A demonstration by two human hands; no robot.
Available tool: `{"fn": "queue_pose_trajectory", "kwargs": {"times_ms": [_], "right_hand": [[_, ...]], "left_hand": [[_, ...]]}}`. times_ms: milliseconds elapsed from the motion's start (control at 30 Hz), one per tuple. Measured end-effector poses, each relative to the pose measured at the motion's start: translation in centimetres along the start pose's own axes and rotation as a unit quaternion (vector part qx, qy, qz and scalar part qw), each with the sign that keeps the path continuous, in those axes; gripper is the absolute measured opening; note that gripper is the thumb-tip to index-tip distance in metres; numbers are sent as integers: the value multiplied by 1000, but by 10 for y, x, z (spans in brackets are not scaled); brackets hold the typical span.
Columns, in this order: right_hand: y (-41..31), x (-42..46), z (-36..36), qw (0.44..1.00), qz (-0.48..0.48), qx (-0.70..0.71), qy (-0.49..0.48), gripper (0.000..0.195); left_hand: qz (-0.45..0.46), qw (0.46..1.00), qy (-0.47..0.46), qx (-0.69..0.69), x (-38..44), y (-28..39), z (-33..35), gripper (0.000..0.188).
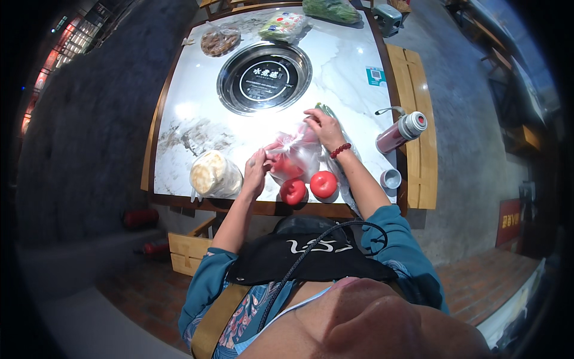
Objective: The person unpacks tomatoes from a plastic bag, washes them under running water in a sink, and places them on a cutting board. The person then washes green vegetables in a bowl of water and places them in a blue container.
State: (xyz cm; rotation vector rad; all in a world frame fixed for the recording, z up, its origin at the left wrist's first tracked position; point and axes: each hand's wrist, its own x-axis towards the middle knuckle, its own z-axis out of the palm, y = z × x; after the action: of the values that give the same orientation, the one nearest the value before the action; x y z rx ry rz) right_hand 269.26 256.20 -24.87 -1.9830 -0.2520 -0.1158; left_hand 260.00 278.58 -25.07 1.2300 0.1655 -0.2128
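Note:
A knotted clear plastic bag with red tomatoes inside lies on the marble-patterned table. My left hand pinches the left end of its tied top. My right hand is at the other side of the bag's top, fingers bent; whether it grips the plastic cannot be told. Two loose tomatoes, one at the left and one at the right, sit just in front of the bag near the table's edge. Under my right forearm lies a long clear bag with green vegetables at its far end.
Bagged flatbreads stand at the left. A round metal-rimmed cooker is set into the table. Farther back are a bag of brown food, a wrapped cabbage-like vegetable and bagged greens. A thermos and cup stand right.

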Motion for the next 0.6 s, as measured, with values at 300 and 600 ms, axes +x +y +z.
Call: {"fn": "queue_pose_trajectory", "kwargs": {"times_ms": [300, 600], "right_hand": [[-57, -16, 17, 961, -243, -107, -75, 33], [-17, 1, 8, 966, -128, -180, -136, 27]], "left_hand": [[23, 968, -49, 246, 49, -15, 29, 10], [138, 948, -75, 276, 44, -8, 44, 22]]}}
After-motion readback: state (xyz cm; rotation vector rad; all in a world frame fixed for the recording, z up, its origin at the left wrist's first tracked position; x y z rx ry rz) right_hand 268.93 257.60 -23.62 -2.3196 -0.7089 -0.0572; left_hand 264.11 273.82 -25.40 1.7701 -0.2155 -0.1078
